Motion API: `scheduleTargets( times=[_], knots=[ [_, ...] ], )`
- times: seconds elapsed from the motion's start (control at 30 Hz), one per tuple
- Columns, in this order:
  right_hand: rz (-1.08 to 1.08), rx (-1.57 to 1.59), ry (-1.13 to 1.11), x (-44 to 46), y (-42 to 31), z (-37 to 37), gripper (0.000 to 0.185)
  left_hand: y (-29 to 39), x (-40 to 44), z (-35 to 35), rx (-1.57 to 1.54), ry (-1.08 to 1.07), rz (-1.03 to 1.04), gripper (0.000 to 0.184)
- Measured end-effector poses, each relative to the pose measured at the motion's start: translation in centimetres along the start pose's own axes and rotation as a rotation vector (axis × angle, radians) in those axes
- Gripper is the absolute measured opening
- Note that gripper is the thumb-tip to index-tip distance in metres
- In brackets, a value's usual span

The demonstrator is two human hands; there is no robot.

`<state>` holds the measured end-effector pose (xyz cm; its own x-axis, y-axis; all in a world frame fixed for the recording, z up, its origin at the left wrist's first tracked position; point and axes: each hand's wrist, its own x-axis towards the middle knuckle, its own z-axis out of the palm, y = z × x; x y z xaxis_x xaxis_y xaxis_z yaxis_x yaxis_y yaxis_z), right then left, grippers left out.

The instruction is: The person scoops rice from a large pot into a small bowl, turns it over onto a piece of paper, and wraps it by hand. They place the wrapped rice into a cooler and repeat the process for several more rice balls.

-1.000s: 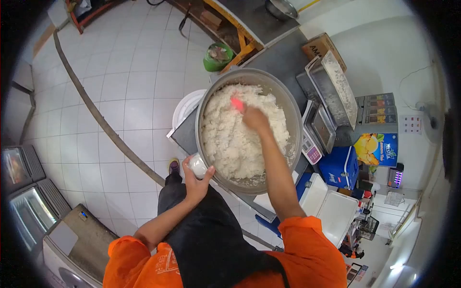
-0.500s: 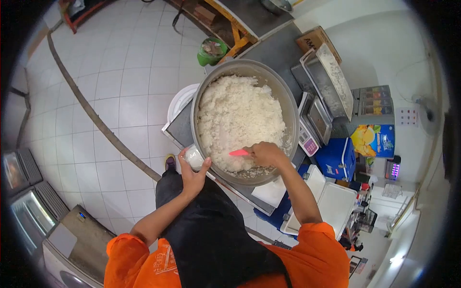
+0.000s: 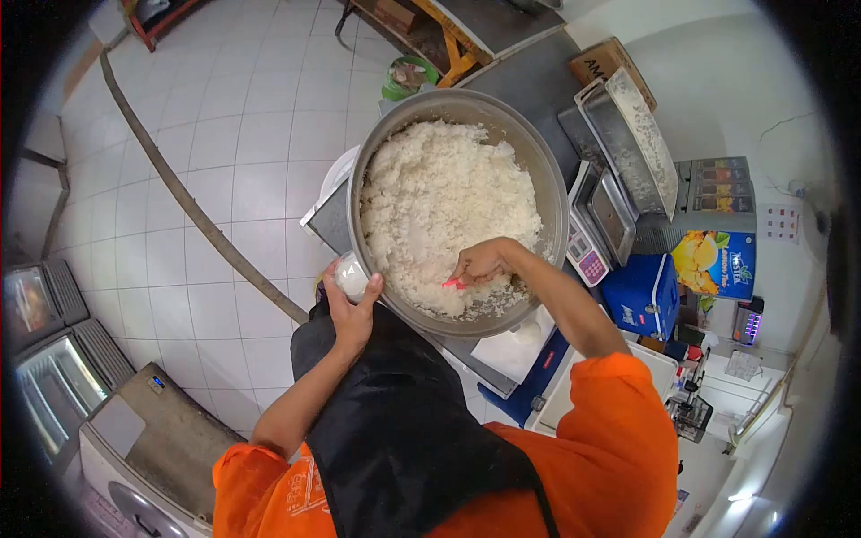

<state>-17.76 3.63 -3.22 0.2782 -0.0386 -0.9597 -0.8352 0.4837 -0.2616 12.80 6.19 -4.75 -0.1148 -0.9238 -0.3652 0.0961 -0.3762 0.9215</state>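
Note:
A large round metal pot holds a broad mound of white rice. My right hand is closed on a pink utensil, whose end is down in the rice near the pot's lower side. At the lower left rim, my left hand has its fingers wrapped round a small white container, held against the outside of the pot. How deep the utensil goes into the rice is hidden.
Right of the pot stand a scale, a rice-flecked metal tray and a blue cooler. A cardboard box is behind. A green bag sits beyond the pot. A white board lies below it.
The pink utensil in my right hand has moved from the far part of the rice to the near side. My left hand stays at the rim with the white container.

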Motion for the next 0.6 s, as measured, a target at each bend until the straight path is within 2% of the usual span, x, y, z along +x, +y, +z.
scheduleTargets(
  times=[0.03,0.07,0.13,0.17,0.23,0.3,0.4,0.43,0.5,0.53,0.57,0.6],
  knots=[
    [0.145,0.049,-0.074,-0.4,-0.7,-0.6,0.027,-0.2,0.0,-0.1,0.003,0.002,0.003,0.074],
    [0.142,0.044,-0.071,0.0,-0.2,-1.7,0.027,-0.5,0.1,-0.2,0.021,0.002,0.009,0.074],
    [0.234,0.251,-0.346,0.4,1.5,-3.7,0.030,0.4,-0.2,-0.3,0.031,0.005,0.019,0.075],
    [0.238,0.243,-0.342,-0.1,2.4,-3.8,0.030,1.7,-1.0,-0.7,0.064,0.022,0.090,0.073],
    [0.133,0.469,-0.242,-2.5,3.0,-3.2,0.031,4.3,-1.6,-0.8,0.088,0.049,0.172,0.071],
    [0.097,0.536,-0.185,-6.0,3.0,-2.7,0.031,6.6,-2.3,0.0,-0.532,-0.013,0.221,0.066],
    [-0.220,0.986,0.075,-8.2,5.6,-2.7,0.034,9.5,-1.8,4.7,-0.555,-0.047,-0.147,0.047],
    [-0.234,0.975,0.084,-9.2,4.5,-1.8,0.034,8.9,-0.8,6.9,-0.603,-0.047,-0.279,0.043],
    [-0.300,1.102,0.421,-11.6,1.3,1.0,0.033,7.3,1.3,10.5,-0.659,-0.151,-0.480,0.046],
    [-0.460,1.190,0.385,-10.6,2.6,1.8,0.038,5.5,2.7,12.4,-0.655,-0.164,-0.459,0.046],
    [-0.479,1.191,0.394,-9.2,2.5,3.5,0.038,3.3,4.2,14.2,-0.682,-0.280,-0.477,0.044],
    [-0.562,0.779,0.864,-7.1,1.4,5.5,0.043,2.2,5.2,15.3,-0.703,-0.397,-0.498,0.043]
  ],
)
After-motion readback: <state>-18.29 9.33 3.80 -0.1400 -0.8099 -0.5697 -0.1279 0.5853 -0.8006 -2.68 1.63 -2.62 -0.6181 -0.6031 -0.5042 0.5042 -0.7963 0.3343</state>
